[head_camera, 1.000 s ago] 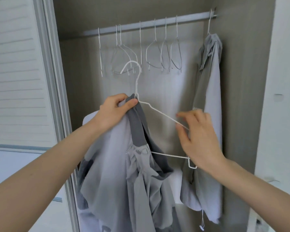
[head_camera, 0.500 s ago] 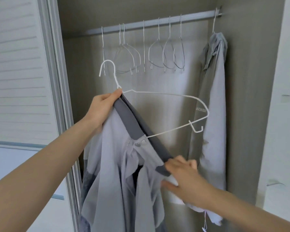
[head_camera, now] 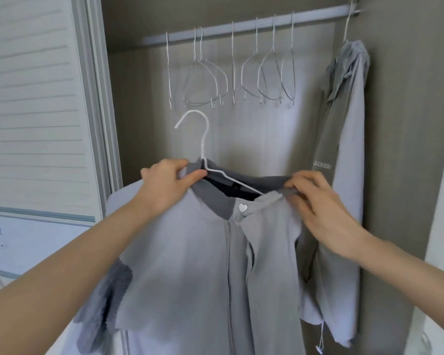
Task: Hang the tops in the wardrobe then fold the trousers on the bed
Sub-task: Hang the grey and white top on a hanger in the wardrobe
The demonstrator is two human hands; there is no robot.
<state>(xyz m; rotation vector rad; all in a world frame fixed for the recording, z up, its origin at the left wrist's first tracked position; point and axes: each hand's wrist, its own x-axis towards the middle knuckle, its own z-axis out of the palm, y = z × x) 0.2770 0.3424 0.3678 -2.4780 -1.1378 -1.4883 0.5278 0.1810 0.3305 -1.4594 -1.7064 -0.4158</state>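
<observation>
Far on the left: a white sliding door (head_camera: 34,103) with thin lines across it, pushed aside from the open wardrobe (head_camera: 408,149).

Next along, up high: a pale rail (head_camera: 215,32) with a row of empty wire hangers (head_camera: 231,73) side by side.

Lower down, near the middle: left hand (head_camera: 168,185), fingers and thumb curled, pinching the dark grey collar of a light grey zip top (head_camera: 190,265) right by the neck of a white hanger (head_camera: 203,139). White hook pointing up, well below the rail, touching nothing. One white arm of that hanger slanting down inside the collar toward the right. Small heart-shaped button (head_camera: 242,207) just under the collar. Zip closed down the front. Fuzzy darker sleeve drooping at the lower left.

Further right: right hand (head_camera: 315,201), fingers bent, pinching the other side of the same collar and pulling it wide.

Last, by the right wall: another grey top (head_camera: 344,175) already up on the rail, on its own hanger, with a white cord dangling at the bottom.
</observation>
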